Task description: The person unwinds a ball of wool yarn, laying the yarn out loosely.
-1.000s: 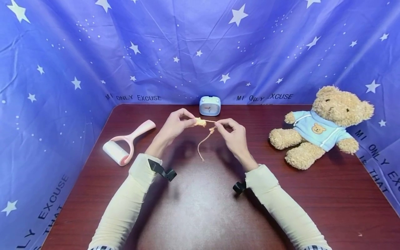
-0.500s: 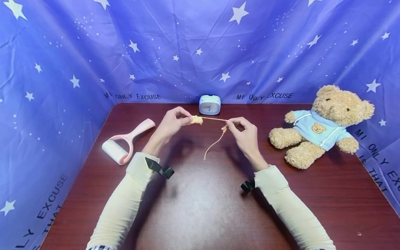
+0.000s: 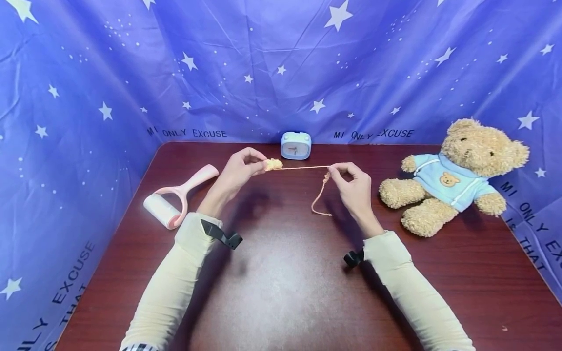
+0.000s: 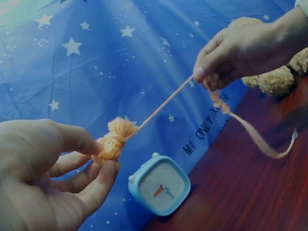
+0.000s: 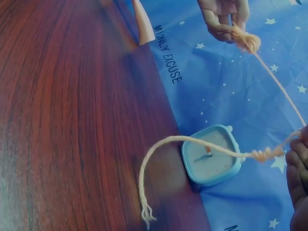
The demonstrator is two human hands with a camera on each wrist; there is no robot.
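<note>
- Holding a thin peach cord (image 3: 305, 167) straight between left hand (image 3: 239, 168) and right hand (image 3: 353, 185), up in the air over the far part of the dark red table (image 3: 281, 302), just nearer than the small blue clock (image 3: 295, 146).
- Pinching the bunched lump (image 4: 114, 139) at one end between left thumb and fingertips, closed down firmly on it, with the spare fingers loosely bent behind.
- Nipping the cord at the other end of the straight stretch between right thumb and forefinger, tips together, with the remaining fingers curled in.
- Best done, probably, with a slow, even pull along the cord, to avoid cinching the knots tighter.
- Worth keeping the left pinch snug without crushing the lump, and the loose tail (image 5: 142, 185) well apart from the taut stretch, to lessen the chance of a tangle.
- Looking thick, fluffy and wrapped at the lump; thin and plain along the middle; twisted into a row of small knots (image 5: 263, 154) just beside the right fingertips; then curving down to a frayed tip.
- Impossible to tell from these views whether knotted or merely wound inside the lump.
</note>
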